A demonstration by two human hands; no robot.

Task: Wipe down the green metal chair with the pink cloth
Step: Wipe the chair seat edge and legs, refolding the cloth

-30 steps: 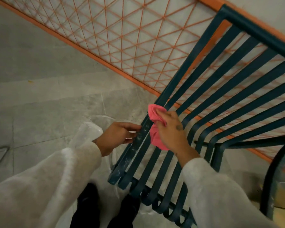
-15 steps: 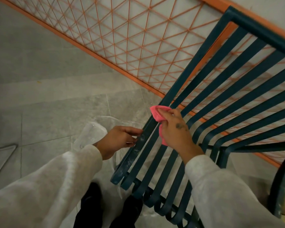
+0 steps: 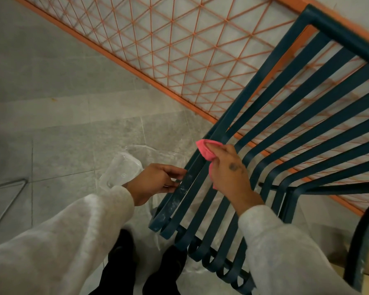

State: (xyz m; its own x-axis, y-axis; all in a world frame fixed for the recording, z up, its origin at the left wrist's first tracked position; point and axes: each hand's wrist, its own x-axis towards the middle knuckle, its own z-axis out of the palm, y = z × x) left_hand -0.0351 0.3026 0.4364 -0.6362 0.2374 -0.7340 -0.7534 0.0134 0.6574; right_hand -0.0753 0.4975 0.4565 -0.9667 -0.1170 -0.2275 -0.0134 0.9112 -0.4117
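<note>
The green metal chair [image 3: 296,99] fills the right half of the view, its flat slats running from the backrest top at upper right down to the curled seat front at bottom centre. My right hand [image 3: 230,173] grips the pink cloth [image 3: 207,151] and presses it on the leftmost slats where seat meets back. My left hand [image 3: 158,180] holds the chair's outer left slat, fingertips on its dusty edge. White dust streaks mark that slat below my fingers.
An orange metal mesh railing [image 3: 179,52] runs diagonally behind the chair. Clear crumpled plastic [image 3: 124,169] lies on the grey tiled floor [image 3: 51,135] beneath my left hand. A thin metal frame [image 3: 6,199] shows at the left edge. My dark shoes stand at the bottom.
My right hand has slid the pink cloth up along the left slats toward the backrest. My left hand keeps its hold on the outer slat.
</note>
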